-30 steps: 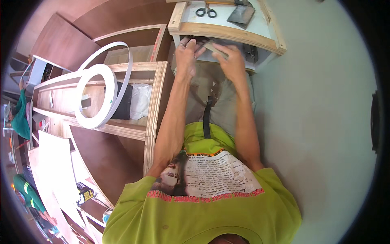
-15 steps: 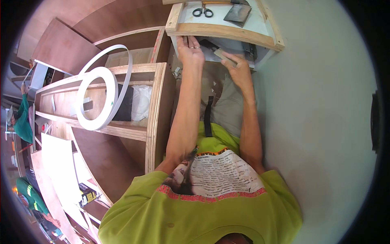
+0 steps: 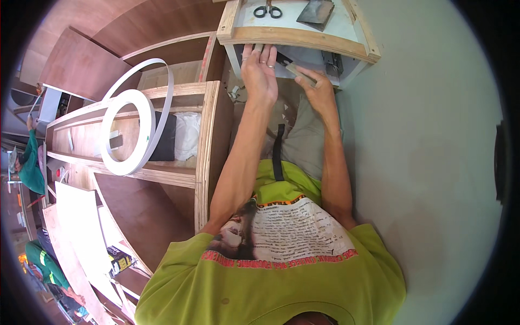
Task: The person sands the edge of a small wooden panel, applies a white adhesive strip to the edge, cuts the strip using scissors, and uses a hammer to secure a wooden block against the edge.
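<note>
Hand tool (image 3: 301, 75), pale at the handle and dark at the far end, sits in the right hand, just below the front rail of a small table. From the left, a co-worker in green (image 3: 32, 172) is well apart. Next comes a wooden cabinet (image 3: 203, 162) with a white roll (image 3: 145, 130) resting on its frame, 1 loose loop rising off it; a bump from the left arm could tip the roll, since it looks unsecured. Beside the cabinet, the left hand (image 3: 260, 76) is palm up, fingers nearly straight, with nothing seen in its grasp; whether its fingertips press the rail (image 3: 300, 38) I cannot tell. Above it, on the small table (image 3: 254, 27), lie scissors with 2 black loops (image 3: 268, 11), which a jolt to the table could shift. Further right, the right hand (image 3: 319, 92) is curled around the pale handle. The tool's dark end points toward the left fingers and lies near them, so a loose grip or sudden slip could nick them. Above, a dark plate (image 3: 316, 14) lies on the tabletop
</note>
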A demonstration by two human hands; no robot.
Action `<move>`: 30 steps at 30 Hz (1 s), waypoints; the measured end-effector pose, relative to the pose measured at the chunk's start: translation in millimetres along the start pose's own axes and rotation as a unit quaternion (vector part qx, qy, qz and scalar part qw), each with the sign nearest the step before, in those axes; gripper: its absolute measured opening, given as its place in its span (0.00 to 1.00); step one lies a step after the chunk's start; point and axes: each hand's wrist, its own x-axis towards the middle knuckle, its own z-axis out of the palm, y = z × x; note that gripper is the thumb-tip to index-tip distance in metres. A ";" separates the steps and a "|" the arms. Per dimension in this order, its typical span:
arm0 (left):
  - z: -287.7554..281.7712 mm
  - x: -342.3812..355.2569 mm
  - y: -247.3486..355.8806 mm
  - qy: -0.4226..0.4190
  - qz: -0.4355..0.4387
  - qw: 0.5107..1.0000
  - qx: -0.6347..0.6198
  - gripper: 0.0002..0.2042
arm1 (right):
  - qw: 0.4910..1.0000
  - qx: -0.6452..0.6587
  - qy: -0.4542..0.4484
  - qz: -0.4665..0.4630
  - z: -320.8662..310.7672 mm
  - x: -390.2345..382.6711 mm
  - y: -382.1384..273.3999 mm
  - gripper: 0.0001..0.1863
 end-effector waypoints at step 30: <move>-8.9 -2.0 7.9 -0.047 -0.071 0.995 -0.045 0.28 | 0.999 0.046 -0.003 -0.014 -11.9 0.1 -9.5 0.17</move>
